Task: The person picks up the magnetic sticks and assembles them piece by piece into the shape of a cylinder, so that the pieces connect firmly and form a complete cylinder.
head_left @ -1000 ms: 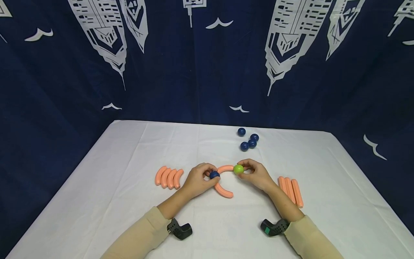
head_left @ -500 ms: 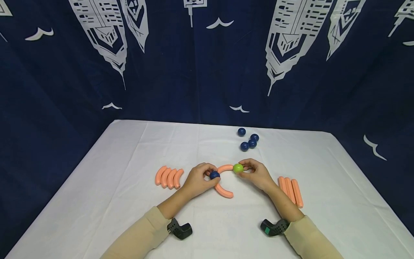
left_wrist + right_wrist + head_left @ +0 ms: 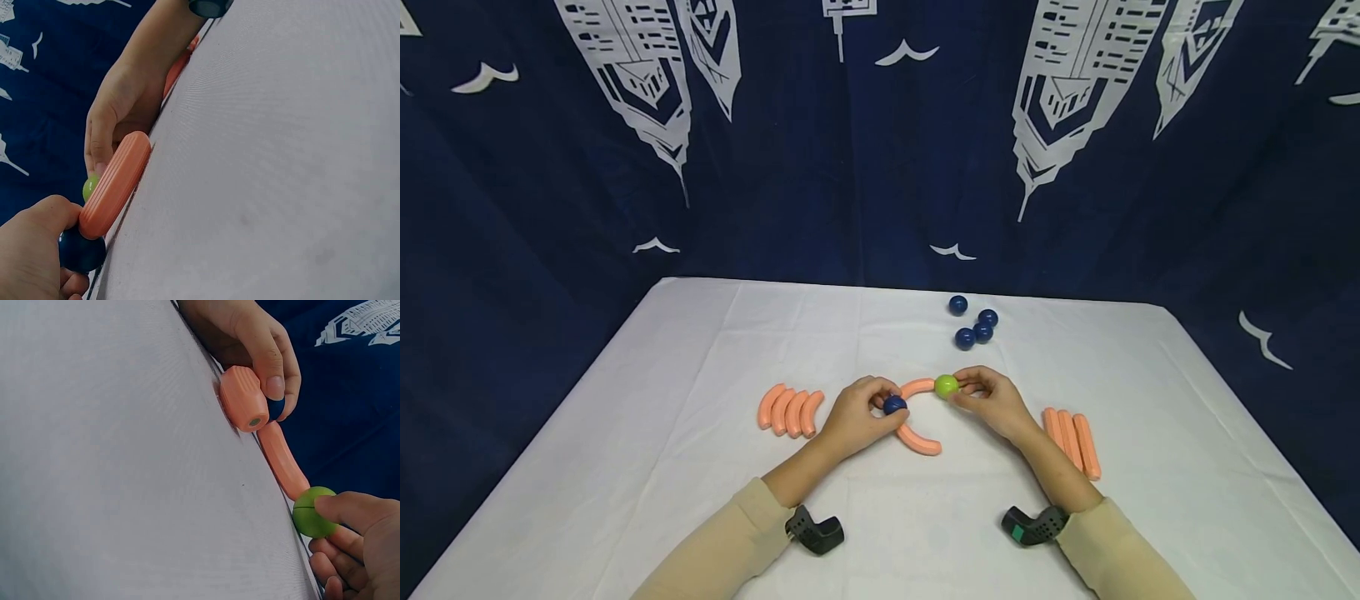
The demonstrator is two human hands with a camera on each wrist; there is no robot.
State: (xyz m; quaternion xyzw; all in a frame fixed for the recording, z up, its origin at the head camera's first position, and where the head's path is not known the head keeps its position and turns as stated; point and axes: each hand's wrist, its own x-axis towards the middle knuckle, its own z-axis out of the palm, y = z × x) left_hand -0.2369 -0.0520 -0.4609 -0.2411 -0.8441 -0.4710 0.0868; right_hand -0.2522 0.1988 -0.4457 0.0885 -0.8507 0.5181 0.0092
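My left hand (image 3: 865,418) pinches a dark blue ball (image 3: 894,405) in the middle of the table. Two curved orange ridged rods reach out from that ball: the near curved rod (image 3: 921,442) toward me, the far curved rod (image 3: 917,387) toward the right. A bright green ball (image 3: 946,386) sits at the far rod's other end, between the thumb and fingers of my right hand (image 3: 995,403). In the right wrist view a small metal disc shows in the near rod's free end (image 3: 255,422), and the green ball (image 3: 314,512) meets the far rod (image 3: 283,461).
Several curved orange rods (image 3: 791,411) lie side by side on the left. Three straight orange rods (image 3: 1072,443) lie on the right, partly behind the right forearm. Several loose dark blue balls (image 3: 965,338) rest toward the back. A white cloth (image 3: 662,467) covers the table.
The green ball and the right fingertips have shifted slightly left and away from me, with the far rod's end. The left hand keeps its grip on the blue ball.
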